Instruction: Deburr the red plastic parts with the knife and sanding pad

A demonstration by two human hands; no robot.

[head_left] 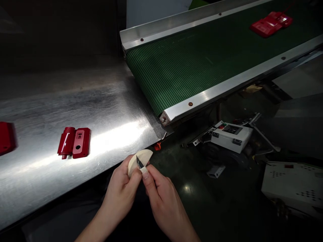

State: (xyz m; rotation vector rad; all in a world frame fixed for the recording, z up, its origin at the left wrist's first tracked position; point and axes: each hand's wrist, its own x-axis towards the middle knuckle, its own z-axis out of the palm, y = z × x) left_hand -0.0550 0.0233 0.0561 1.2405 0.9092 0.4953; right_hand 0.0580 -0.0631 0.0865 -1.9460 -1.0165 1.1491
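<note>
1. Cream-coloured, roughly half-round pad (132, 164) is what the left hand (123, 185) has hold of. It's pinched, thumb across the near face, fingers mostly tucked behind where I can't really see them.
2. Right hand (161, 195) is pinching too: thumb and forefinger pressed together on the pale handle of a small knife (139, 163). Dark blade angles up and a bit left, in front of the pad's face. Can't tell if the edge is actually biting in or just lying against it.
3. Pose-wise, both forearms come up from the bottom of the view and lean inward, so the hands meet in a kinda upside-down V. Thumbs are just beside each other, right wrist slightly bent, the other fingers of that hand curled under.
4. All of that sits right by the near edge of a shiny metal table (40, 188), close to its right-hand corner.
5. On the tabletop, well left of the hands, there's a red housing (82, 144) lying flat, plus another red piece (6, 137) cut off by the left border.
6. Farther out, a green conveyor belt (176, 67) runs off to the upper right, carrying a red unit (268, 25). Below it, a pale control box (232, 136).
</note>
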